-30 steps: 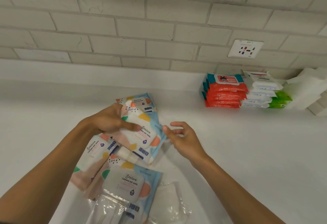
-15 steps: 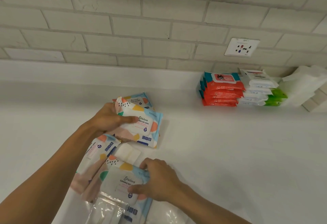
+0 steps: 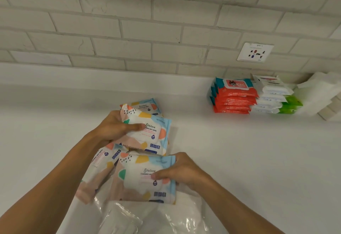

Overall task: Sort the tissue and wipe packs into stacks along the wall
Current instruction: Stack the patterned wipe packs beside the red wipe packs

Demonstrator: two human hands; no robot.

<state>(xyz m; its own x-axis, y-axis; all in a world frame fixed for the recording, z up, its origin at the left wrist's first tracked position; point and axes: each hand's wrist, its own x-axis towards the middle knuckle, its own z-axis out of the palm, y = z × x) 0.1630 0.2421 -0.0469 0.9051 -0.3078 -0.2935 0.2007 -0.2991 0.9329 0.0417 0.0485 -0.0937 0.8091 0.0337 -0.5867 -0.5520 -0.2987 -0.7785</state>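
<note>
Sorting partway: red baby-wipe stack [image 3: 234, 98] and white-green stack [image 3: 275, 102] line the tabletop's [image 3: 249, 160] back edge; my left hand [image 3: 112, 128] grips one Stalove pack [image 3: 149, 136], my right hand [image 3: 182, 172] pinches a second Stalove pack [image 3: 140, 178].

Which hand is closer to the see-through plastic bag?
Right. The right hand holds the front wipe pack just over the plastic bag's far edge. The left hand holds the back wipe pack farther off, toward the wall.
</note>
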